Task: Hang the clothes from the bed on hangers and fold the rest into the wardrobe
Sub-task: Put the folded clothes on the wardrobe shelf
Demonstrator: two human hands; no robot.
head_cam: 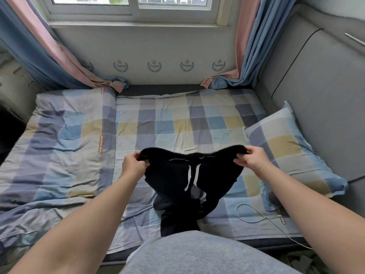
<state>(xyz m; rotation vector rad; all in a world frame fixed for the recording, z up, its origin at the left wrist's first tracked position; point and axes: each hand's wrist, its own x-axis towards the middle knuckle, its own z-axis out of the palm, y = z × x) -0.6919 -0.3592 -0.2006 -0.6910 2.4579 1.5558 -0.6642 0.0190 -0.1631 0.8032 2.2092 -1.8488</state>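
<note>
Both hands pinch the waistband of the black trousers (189, 180): left hand (133, 165), right hand (251, 160). I should pull the band taut, let the legs hang straight, then fold.

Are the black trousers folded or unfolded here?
Unfolded: left hand and right hand hold the waistband spread wide, legs trail crumpled onto the bed.

Trousers (189, 182) over bed (167, 123), pillow (292, 151) right, quilt (59, 143) left
</note>
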